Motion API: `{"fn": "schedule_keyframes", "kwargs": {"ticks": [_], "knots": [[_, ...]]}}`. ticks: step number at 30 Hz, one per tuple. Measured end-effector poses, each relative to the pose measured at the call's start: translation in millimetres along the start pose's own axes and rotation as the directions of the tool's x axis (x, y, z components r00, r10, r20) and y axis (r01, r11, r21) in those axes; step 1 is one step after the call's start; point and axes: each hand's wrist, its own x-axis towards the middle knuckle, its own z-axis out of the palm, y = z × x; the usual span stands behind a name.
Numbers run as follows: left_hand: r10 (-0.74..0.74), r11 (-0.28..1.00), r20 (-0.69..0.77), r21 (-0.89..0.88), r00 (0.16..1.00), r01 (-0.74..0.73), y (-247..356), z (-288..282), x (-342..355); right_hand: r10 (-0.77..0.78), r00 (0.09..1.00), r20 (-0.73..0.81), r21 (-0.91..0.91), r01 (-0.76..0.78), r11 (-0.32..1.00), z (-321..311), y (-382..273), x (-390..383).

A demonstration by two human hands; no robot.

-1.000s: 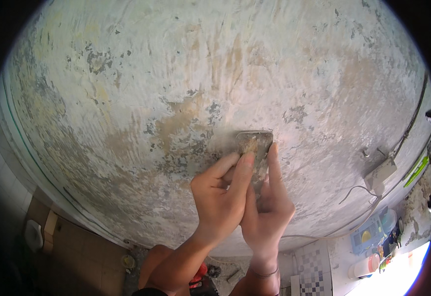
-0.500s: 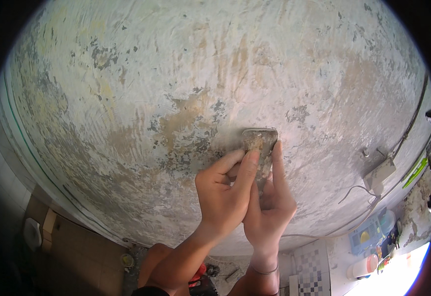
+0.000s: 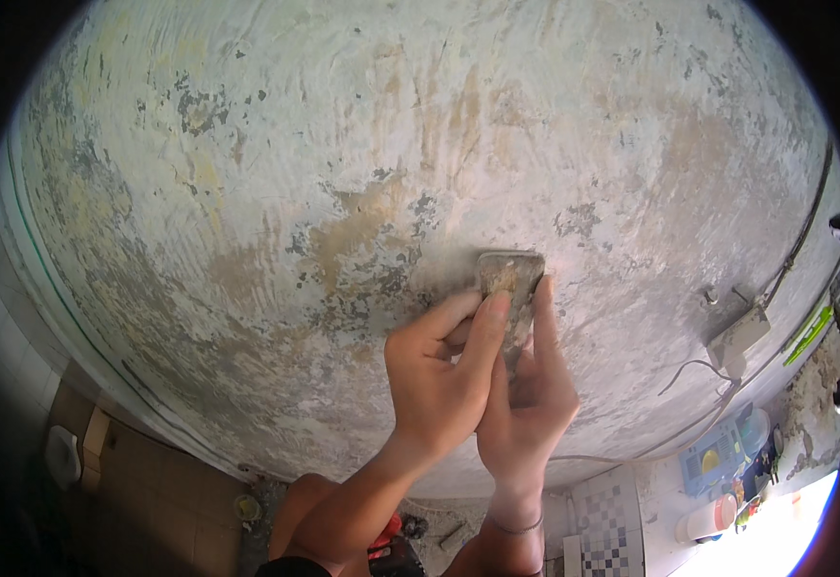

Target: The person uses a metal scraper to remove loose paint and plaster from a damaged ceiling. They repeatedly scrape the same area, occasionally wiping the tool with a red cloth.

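A scraper (image 3: 521,271) with a broad blade caked in dried plaster rests its far edge on the patchy wall (image 3: 362,125). My left hand (image 3: 439,375) pinches the blade from its left side, thumb lying on the upper face. From the right, my right hand (image 3: 528,404) wraps the lower part, with its forefinger stretched along the blade's right edge. Both hands touch one another around the tool. The scraper's handle is mostly hidden by my fingers. Around the blade, the wall shows white, grey and brown patches of worn coating.
A grey electrical box (image 3: 739,338) with a loose cable is fixed on the wall at right. Farther right are a blue plastic basket (image 3: 713,462) and a white bucket (image 3: 706,520). Brown floor tiles (image 3: 151,490) lie at lower left.
The scraper and both hands have shifted very slightly to the right along the wall. The grip looks the same.
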Motion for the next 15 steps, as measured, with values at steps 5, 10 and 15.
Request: {"fn": "schedule_keyframes", "kwargs": {"ticks": [5, 10, 15], "knots": [[-0.012, 1.000, -0.044, -0.008, 0.999, 0.012, -2.5, -1.7, -7.8, 0.033, 0.999, 0.039, -0.042, -0.032, 0.999, -2.2, -4.8, -5.6], [0.034, 0.999, -0.031, 0.032, 0.999, -0.033, -3.9, -4.1, -6.4, 0.045, 0.998, 0.043, -0.063, -0.043, 0.997, -2.4, -6.7, -3.5], [0.029, 1.000, -0.039, 0.007, 0.999, -0.029, -2.2, -2.7, -6.1, 0.022, 0.999, 0.044, -0.045, -0.020, 0.999, -2.2, -7.5, -2.1]]}}
